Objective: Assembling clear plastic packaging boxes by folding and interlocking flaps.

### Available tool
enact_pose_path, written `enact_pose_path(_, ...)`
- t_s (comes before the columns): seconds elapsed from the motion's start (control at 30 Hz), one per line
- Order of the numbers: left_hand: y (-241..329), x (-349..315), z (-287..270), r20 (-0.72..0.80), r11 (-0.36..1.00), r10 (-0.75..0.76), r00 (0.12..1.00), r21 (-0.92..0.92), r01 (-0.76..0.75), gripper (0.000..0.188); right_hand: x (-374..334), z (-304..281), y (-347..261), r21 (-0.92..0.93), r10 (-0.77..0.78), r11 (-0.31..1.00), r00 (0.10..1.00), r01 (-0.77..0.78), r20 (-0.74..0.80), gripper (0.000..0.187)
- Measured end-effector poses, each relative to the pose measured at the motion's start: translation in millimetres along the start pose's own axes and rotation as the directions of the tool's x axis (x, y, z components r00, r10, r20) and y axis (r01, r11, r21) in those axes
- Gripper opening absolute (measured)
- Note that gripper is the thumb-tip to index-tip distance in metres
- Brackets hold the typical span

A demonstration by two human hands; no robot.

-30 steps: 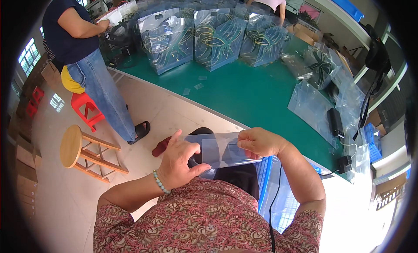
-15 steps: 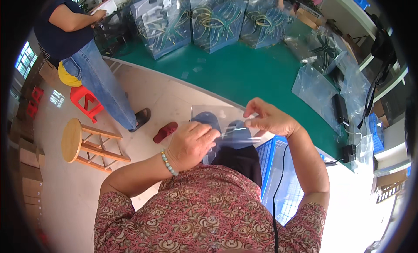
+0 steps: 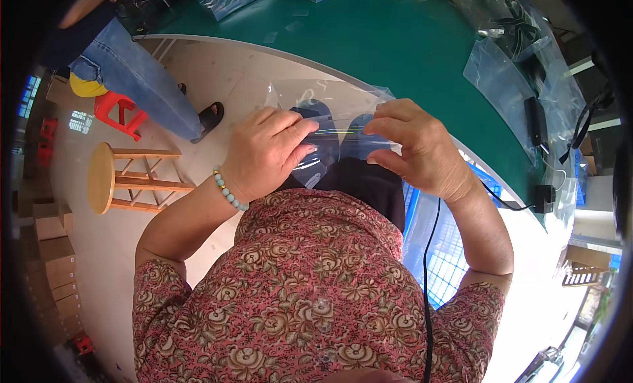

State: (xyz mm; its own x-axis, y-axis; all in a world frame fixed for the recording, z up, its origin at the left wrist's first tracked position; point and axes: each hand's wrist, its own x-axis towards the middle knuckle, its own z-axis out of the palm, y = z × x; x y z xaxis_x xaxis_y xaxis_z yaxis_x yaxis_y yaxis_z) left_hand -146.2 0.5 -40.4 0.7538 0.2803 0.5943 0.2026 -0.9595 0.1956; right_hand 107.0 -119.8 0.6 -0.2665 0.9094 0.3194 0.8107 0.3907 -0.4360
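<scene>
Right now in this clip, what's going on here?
A person in a red floral top has both bare hands at a clear, shiny piece of plastic film, the left hand at its left part and the right hand at its right. How firmly each grips is hard to tell. The film is in front of the body, by the near edge of a green-topped table. To the left, someone in blue jeans stands beyond a round-seated wooden stool.
</scene>
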Motion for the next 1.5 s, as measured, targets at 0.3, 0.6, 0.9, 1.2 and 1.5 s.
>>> enact_pose_path(0.3, -1, -6, -4, 0.064, 1.0, -0.006, 0.998, 0.012, 0.006, 0.024, -7, 22, -4, -0.19, 0.009, 0.982, 1.0, -0.007, 0.007, 0.022)
enact_pose_path(0.6, -4, -2, -3, 0.06, 0.989, 0.051, 0.997, -0.144, -0.042, 0.009, -11, 21, 3, 0.008, 0.01, 1.0, 1.0, -0.01, 0.02, 0.016)
enact_pose_path(0.9, -3, 4, -5, 0.187, 0.988, 0.073, 0.98, -0.147, -0.045, 0.016, -20, 17, -2, 0.072, 0.044, 0.996, 0.998, -0.048, 0.05, 0.016)
enact_pose_path(1.2, 2, 12, -8, 0.102, 0.955, 0.279, 0.955, -0.131, -0.265, 0.028, -17, -19, -14, 0.011, 0.072, 0.997, 0.996, -0.072, -0.051, 0.027)
enact_pose_path(1.5, 10, 14, 2, 0.106, 0.812, 0.583, 0.805, -0.11, -0.573, 0.026, 27, 30, -10, -0.744, 0.023, 0.667, 0.998, 0.033, 0.065, 0.078)
